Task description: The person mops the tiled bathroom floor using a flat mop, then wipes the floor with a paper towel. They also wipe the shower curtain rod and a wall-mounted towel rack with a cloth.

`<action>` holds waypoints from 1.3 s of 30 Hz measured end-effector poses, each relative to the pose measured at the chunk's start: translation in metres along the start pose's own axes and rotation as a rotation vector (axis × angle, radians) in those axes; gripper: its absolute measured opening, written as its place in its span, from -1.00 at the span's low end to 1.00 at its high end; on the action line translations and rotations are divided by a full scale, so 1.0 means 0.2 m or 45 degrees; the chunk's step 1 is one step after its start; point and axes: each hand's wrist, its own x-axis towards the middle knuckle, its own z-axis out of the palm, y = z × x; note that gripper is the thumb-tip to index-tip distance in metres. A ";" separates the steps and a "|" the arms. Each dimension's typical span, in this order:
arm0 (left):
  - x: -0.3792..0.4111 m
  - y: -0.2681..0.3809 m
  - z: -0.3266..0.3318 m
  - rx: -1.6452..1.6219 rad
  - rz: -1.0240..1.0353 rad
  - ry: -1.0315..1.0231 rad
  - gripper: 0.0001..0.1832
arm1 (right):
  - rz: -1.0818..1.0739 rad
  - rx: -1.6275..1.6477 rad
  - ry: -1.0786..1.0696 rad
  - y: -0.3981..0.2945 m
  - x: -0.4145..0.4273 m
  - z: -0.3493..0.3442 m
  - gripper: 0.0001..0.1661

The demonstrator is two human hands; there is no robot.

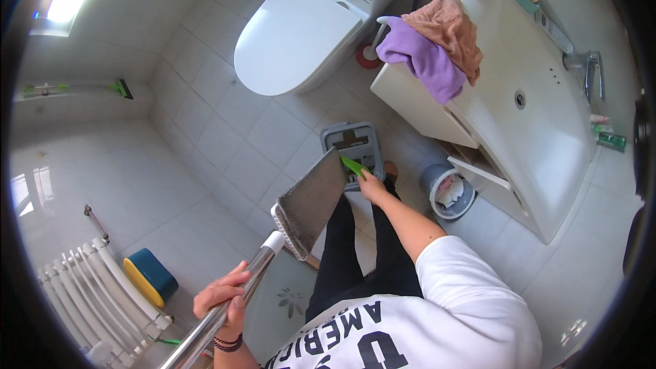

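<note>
My left hand [225,294] is closed around a shiny metal pole [241,292] with a white end. Just past that end, a flat mop head [312,202] tilts on its side, its grey pad dusted with lint; how pole and head join cannot be made out. My right hand [371,187] grips a bright green plastic tool [352,165], whose tip meets the pad's far edge. Beneath them, in front of my feet, stands a grey mop bucket [376,136] with slots in its top. Part of it is hidden by the mop head and my right hand.
A closed toilet [297,38] stands ahead. To the right is a washbasin [538,128] with purple [420,59] and brown cloths [446,31] over its edge. A waste bin [430,184] sits below an open cabinet door [482,179]. A white radiator [97,287] lines the left wall.
</note>
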 end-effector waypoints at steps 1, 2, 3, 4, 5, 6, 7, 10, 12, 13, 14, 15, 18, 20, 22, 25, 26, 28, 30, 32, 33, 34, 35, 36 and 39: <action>0.01 0.00 -0.01 0.001 0.031 0.013 -0.79 | -0.215 -0.210 0.180 -0.03 -0.03 0.00 -0.43; 0.02 0.00 -0.02 0.002 0.062 0.023 -0.79 | -0.034 -0.226 -0.024 -0.02 -0.08 -0.03 -0.37; 0.03 0.00 -0.04 0.001 0.087 0.041 -0.78 | -0.038 -0.289 -0.032 -0.08 -0.16 -0.09 -0.35; 0.04 0.00 -0.05 0.001 0.105 0.038 -0.77 | -0.040 -0.350 -0.037 -0.13 -0.21 -0.13 -0.34; 0.06 0.00 -0.04 0.005 0.108 0.039 -0.78 | -0.041 -0.406 -0.041 -0.14 -0.23 -0.15 -0.32; 0.09 0.01 -0.03 0.008 0.118 0.030 -0.79 | -0.080 -0.408 0.013 -0.10 -0.23 -0.12 -0.29; 0.11 0.01 -0.02 0.012 0.128 0.021 -0.80 | -0.091 -0.385 0.041 -0.07 -0.21 -0.10 -0.28; 0.16 0.01 0.01 0.022 0.131 -0.019 -0.83 | -0.060 -0.363 0.025 -0.02 -0.15 -0.04 -0.24; 0.18 0.02 0.04 0.025 0.133 -0.028 -0.84 | 0.039 -0.410 -0.122 -0.01 -0.10 -0.04 -0.18; 0.19 0.02 0.07 0.023 0.127 -0.025 -0.85 | 0.096 -0.402 -0.147 -0.01 -0.10 -0.03 -0.15; 0.20 0.03 0.09 0.021 0.122 -0.019 -0.86 | 0.151 -0.396 -0.170 -0.02 -0.10 -0.04 -0.13; 0.21 0.04 0.10 0.024 0.123 -0.027 -0.86 | 0.197 -0.392 -0.194 -0.03 -0.09 -0.04 -0.10; 0.22 0.05 0.14 -0.028 0.155 -0.034 -0.94 | 0.370 -0.369 -0.277 -0.04 -0.06 -0.03 -0.06; 0.25 0.07 0.16 -0.082 0.080 -0.024 -0.98 | 0.475 -0.319 -0.302 -0.09 -0.09 -0.07 -0.05; 0.28 0.08 0.17 -0.100 0.066 -0.021 -0.96 | 0.331 -0.326 -0.320 -0.08 -0.09 -0.10 -0.01; 0.37 0.05 0.12 -0.076 0.107 -0.078 -0.94 | -0.026 -0.323 -0.207 -0.16 -0.14 -0.17 -0.34; 0.40 0.05 0.10 -0.050 0.127 -0.109 -0.94 | -0.158 -0.241 -0.173 -0.23 -0.17 -0.23 -0.39; 0.46 0.05 0.05 0.030 0.145 -0.177 -0.94 | -0.486 0.005 0.031 -0.48 -0.35 -0.43 -0.51; 0.50 0.08 0.07 -0.042 0.115 -0.169 -0.90 | -0.773 0.290 0.074 -0.83 -0.58 -0.68 -0.56; 0.60 0.07 0.11 0.047 0.255 -0.208 -0.83 | -0.986 0.415 0.142 -1.15 -0.84 -0.95 -0.55; 0.64 0.13 0.14 0.111 0.247 -0.216 -0.80 | -1.098 0.462 0.166 -1.31 -0.99 -1.08 -0.53; 0.66 0.16 0.18 0.115 0.212 -0.242 -0.80 | -1.203 0.558 0.178 -1.44 -1.12 -1.17 -0.49; 0.66 0.18 0.24 0.203 0.278 -0.245 -0.81 | -1.410 0.590 0.202 -1.55 -1.26 -1.26 -0.38; 0.64 0.24 0.26 0.223 0.276 -0.253 -0.82 | -1.470 0.658 0.117 -1.65 -1.40 -1.33 -0.16; 0.57 0.29 0.36 0.286 0.319 -0.333 -0.85 | -1.603 0.587 0.139 -1.85 -1.69 -1.42 0.15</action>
